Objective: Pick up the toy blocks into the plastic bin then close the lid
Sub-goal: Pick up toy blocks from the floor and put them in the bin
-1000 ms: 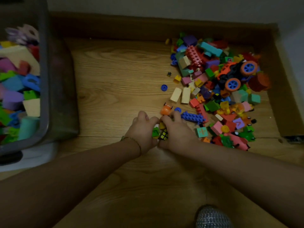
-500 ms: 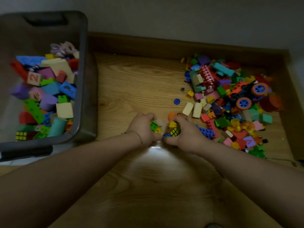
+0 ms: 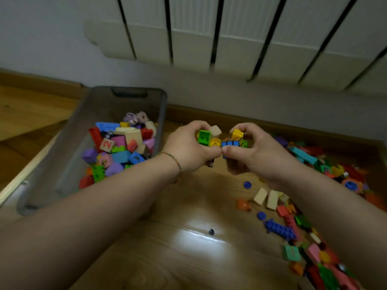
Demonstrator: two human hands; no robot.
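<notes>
Both hands are raised above the wooden floor, side by side, cupping a small heap of blocks. My left hand [image 3: 188, 147] holds a green block [image 3: 204, 137], a cream block [image 3: 215, 130] and a yellow round piece [image 3: 215, 142]. My right hand [image 3: 257, 152] holds a small puzzle cube [image 3: 232, 142] and a yellow block [image 3: 237, 133]. The grey plastic bin [image 3: 117, 101] stands just left of the hands, open and part-filled with coloured blocks [image 3: 119, 147]. A large pile of loose blocks [image 3: 314, 227] lies on the floor at the right. No lid is in view.
A white radiator [image 3: 240, 34] hangs on the wall behind. A wooden skirting board [image 3: 209, 117] runs along the wall. A tiny dark piece [image 3: 211, 231] lies on the floor below the hands. A toy car wheel [image 3: 350, 185] shows in the right pile.
Both hands have lifted off the floor with the gathered blocks and moved up and left toward the bin. The camera has tilted up, bringing the radiator into view.
</notes>
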